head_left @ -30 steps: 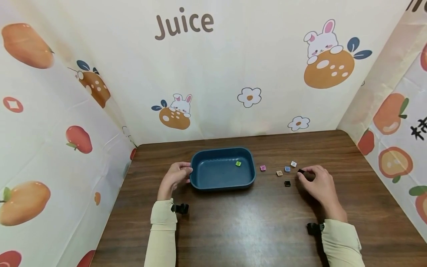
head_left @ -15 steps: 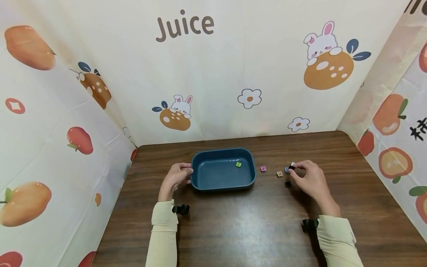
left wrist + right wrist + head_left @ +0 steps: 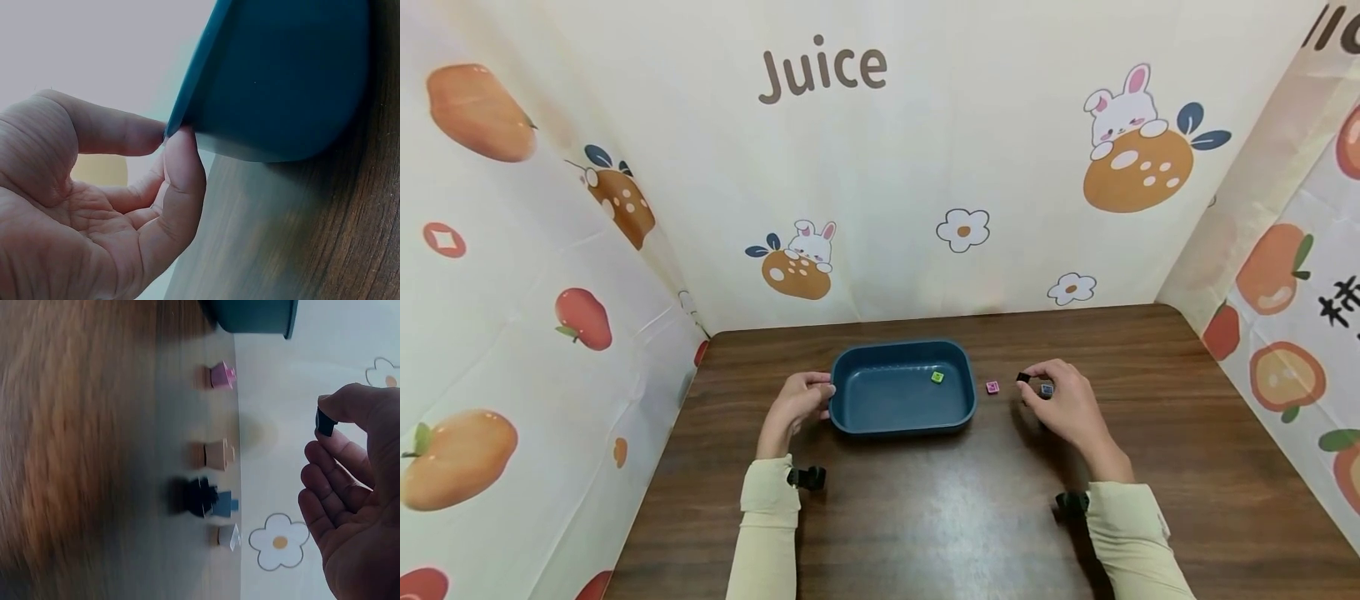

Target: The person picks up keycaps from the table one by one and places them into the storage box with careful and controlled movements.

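A dark blue rectangular tray (image 3: pixel 891 431) stands on the table. My left hand (image 3: pixel 796 408) pinches its left rim between thumb and fingers; the left wrist view shows this grip on the tray wall (image 3: pixel 281 81). My right hand (image 3: pixel 1069 407) holds a small black block (image 3: pixel 325 422) between thumb and fingertip, raised off the table right of the tray. Inside the tray lies a green block (image 3: pixel 937 377). Below the right hand, a blue block (image 3: pixel 1047 389) partly shows. The right wrist view shows a beige block (image 3: pixel 216 454), a second black block (image 3: pixel 199 497) and a white block (image 3: pixel 229 537).
A pink block (image 3: pixel 992 387) sits between the tray and the right hand. The brown wooden table (image 3: pixel 925 517) extends toward the front. Printed fabric (image 3: pixel 887 208) hangs behind the table and along both sides.
My right hand has lifted the black block and carried it left toward the tray, passing over the other blocks. The left hand keeps its grip on the tray rim.
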The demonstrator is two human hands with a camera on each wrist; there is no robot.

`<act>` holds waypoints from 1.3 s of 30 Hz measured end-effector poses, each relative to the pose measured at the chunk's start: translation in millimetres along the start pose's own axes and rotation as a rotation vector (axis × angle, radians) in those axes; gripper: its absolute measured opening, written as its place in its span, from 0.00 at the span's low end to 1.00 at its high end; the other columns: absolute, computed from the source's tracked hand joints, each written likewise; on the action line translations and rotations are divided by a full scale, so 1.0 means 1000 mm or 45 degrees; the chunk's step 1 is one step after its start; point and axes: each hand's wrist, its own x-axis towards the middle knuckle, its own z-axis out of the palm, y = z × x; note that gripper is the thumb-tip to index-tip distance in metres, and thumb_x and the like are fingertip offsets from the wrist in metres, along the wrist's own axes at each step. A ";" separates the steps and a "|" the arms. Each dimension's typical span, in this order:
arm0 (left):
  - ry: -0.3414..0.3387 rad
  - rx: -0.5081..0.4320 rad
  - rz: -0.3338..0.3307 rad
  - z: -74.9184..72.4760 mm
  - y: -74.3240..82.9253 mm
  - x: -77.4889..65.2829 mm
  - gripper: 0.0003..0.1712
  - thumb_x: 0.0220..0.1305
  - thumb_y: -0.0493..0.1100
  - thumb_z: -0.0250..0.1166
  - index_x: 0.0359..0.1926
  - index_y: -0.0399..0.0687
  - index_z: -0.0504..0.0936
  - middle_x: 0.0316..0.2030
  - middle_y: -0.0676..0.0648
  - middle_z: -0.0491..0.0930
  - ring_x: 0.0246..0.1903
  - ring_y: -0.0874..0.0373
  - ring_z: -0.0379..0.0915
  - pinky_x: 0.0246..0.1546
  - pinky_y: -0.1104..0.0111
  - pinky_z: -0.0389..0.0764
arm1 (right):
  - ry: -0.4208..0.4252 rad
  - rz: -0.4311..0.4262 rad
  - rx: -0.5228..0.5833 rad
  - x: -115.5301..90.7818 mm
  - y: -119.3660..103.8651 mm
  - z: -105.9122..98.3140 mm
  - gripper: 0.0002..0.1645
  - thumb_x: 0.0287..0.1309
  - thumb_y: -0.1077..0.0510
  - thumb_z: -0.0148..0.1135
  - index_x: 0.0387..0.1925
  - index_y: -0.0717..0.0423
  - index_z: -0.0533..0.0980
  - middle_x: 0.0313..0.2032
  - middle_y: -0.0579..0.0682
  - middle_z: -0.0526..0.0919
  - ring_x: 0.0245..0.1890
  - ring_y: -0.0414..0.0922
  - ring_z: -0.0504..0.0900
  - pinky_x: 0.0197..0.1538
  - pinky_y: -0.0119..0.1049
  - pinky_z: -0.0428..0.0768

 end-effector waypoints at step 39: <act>0.004 0.015 0.000 0.000 -0.001 0.000 0.24 0.77 0.37 0.60 0.69 0.32 0.74 0.55 0.34 0.83 0.39 0.57 0.83 0.42 0.63 0.89 | -0.049 -0.065 0.142 0.011 -0.038 0.034 0.08 0.63 0.60 0.74 0.42 0.57 0.86 0.43 0.57 0.88 0.46 0.56 0.83 0.52 0.52 0.78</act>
